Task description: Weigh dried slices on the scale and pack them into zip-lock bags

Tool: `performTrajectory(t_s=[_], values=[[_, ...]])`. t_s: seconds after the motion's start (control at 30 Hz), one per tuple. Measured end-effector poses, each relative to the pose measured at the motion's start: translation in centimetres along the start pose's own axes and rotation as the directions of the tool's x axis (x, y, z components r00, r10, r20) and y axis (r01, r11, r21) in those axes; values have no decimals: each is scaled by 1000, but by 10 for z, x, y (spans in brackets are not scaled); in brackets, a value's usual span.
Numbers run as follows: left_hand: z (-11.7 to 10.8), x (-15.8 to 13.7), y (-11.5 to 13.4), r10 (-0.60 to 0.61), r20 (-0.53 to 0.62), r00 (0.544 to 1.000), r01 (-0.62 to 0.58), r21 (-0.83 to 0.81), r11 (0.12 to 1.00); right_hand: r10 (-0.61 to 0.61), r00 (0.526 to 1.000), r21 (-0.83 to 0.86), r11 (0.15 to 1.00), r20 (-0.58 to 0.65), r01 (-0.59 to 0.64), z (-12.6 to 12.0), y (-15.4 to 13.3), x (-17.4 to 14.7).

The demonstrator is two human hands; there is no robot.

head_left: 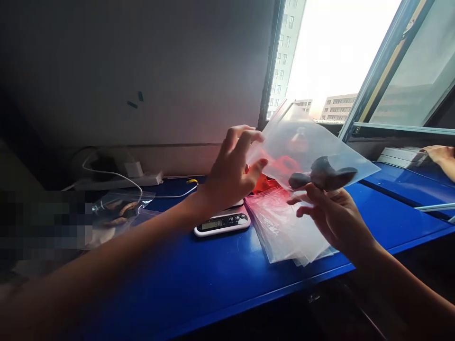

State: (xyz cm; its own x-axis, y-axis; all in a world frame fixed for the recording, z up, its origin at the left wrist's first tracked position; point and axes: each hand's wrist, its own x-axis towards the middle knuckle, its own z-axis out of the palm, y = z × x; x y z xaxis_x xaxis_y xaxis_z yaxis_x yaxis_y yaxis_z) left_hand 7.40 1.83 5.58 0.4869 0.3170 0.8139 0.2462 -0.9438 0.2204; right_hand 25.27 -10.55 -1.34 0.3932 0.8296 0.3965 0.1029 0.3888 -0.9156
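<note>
A translucent zip bag point(320, 137) is raised at a tilt above the table, with several dark brown pieces point(325, 174) gathered in its lower corner. My right hand point(336, 215) grips that lower edge from below, just under the dark pieces. At the bag's left edge is my left hand point(236, 166), its fingers curved and apart; whether the fingertips touch the plastic is unclear. Below lies a stack of clear bags point(287, 232). A kitchen scale point(223, 223) sits under my left wrist, partly hidden by it. Something red point(265, 183) lies behind the scale.
Bags of brown pieces point(121, 208) lie on the left of the blue table point(220, 279). Behind them run a power strip point(149, 180) and a white cable point(106, 170). At far right another person's hand point(441, 155) rests by white boxes point(401, 156). A window stands behind.
</note>
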Motion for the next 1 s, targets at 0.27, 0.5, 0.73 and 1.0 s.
performTrajectory(t_s=[0.27,0.5,0.73,1.0], values=[[72,37,-44,-216,211,953,142,318,937,-118,966,-574,818,-232,-38,-73,25,28],[54,32,-56,-219,242,945,175,192,966,-261,965,-989,131,25,61,-74,-7,47],[6,-11,-41,-54,402,914,27,72,997,81,996,-991,-124,44,54,-7,-55,129],[-56,-81,-76,-129,435,891,78,134,988,-108,993,-996,-84,47,38,21,-64,165]])
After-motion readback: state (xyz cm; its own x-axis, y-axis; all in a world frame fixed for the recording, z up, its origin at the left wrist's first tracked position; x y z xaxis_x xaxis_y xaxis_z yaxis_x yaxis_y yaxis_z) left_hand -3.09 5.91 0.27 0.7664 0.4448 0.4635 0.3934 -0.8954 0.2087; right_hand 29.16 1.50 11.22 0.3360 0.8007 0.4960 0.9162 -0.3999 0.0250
